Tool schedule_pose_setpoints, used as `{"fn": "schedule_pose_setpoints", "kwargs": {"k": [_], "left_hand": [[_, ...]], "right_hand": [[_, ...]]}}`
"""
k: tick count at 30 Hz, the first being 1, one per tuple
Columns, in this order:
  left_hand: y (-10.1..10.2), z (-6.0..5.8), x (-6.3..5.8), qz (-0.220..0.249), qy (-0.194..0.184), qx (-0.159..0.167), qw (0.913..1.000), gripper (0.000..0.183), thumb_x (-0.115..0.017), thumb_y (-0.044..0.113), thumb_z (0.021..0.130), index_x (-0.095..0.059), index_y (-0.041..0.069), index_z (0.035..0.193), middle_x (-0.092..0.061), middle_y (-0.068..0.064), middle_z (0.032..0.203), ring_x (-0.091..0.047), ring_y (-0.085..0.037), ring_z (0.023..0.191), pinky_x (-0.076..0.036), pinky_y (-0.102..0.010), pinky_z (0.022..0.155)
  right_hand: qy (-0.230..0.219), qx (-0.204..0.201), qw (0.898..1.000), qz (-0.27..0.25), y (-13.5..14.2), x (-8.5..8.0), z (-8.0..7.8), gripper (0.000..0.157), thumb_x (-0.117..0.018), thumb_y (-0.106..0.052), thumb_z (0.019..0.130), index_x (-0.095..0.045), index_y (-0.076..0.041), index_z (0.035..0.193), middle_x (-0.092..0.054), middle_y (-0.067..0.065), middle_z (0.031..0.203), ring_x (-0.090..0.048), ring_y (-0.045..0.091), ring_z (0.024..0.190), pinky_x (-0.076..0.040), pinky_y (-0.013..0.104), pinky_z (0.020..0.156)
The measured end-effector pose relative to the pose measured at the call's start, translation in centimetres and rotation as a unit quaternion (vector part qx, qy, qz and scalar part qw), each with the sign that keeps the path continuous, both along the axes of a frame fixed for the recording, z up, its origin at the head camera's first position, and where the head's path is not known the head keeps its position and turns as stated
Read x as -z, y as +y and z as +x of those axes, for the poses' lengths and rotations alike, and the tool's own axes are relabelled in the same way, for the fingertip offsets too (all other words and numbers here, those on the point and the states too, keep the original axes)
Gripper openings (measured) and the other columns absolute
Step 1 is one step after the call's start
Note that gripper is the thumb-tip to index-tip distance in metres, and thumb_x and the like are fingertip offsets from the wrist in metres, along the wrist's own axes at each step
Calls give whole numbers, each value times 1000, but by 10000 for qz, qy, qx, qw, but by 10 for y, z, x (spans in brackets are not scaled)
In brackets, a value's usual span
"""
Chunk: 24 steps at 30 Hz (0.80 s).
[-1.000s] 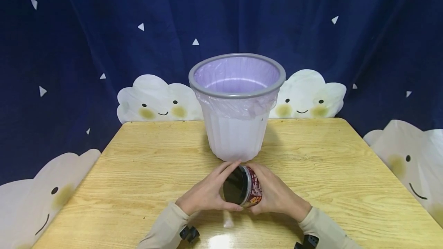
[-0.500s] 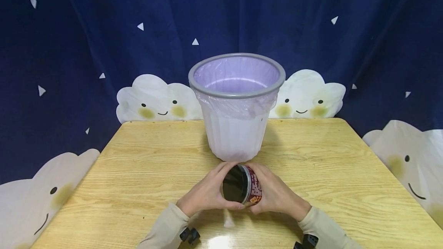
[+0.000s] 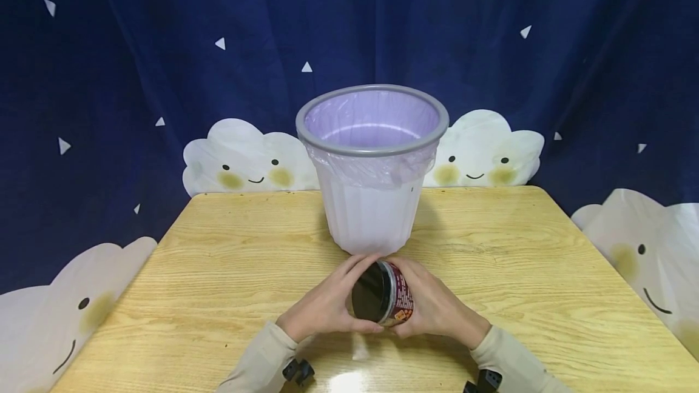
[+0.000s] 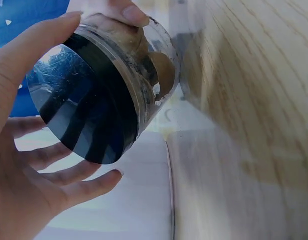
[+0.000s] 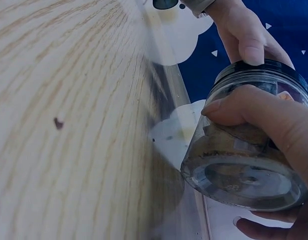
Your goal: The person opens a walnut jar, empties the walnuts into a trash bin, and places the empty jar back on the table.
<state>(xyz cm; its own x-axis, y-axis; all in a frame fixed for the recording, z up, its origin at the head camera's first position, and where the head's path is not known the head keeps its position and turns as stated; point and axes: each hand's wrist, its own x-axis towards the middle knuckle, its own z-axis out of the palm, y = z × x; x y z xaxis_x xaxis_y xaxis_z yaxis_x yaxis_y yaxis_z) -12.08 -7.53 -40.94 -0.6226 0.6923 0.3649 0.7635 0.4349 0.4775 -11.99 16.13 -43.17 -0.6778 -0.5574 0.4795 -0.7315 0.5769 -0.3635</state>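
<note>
Close in front of the bin, both hands hold a clear jar tipped on its side, its black lid facing left. My left hand grips the lid's edge, thumb on the near side and fingers on the far side. The right hand holds the jar's body round a dark red printed label. In the right wrist view, the jar's clear base faces the camera and brownish contents show through the wall. The left wrist view shows the shiny lid top between thumb and spread fingers.
A white bin with a grey rim and a thin plastic liner stands upright just beyond the hands. Beneath is a light wood-grain table. A dark blue curtain with white triangles and smiling clouds surrounds the back and sides.
The left fingers shift slightly on the lid and return to nearly the same place. The jar and right hand stay where they were.
</note>
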Motion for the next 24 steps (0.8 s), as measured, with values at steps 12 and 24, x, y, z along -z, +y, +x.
{"fn": "schedule_pose_setpoints", "kwargs": {"k": [12,24], "left_hand": [[-1,1,1,-53,-142,-160,9998,115,-86,49,66,-19,21,155,-36,-3,147,-42,-18,130,-39,-37,108],[-1,1,0,18,-362,-219,9991,110,-85,47,68,-21,24,154,-35,-3,148,-43,-20,130,-41,-39,106]], "right_hand": [[0,-8,10000,-8,-1,-1,-1,110,-90,-36,44,-42,-7,139,-53,2,130,-52,21,117,-47,43,99],[39,22,10000,15,-1,0,0,110,-90,-36,43,-42,-7,139,-53,3,129,-52,20,116,-48,41,98]]}}
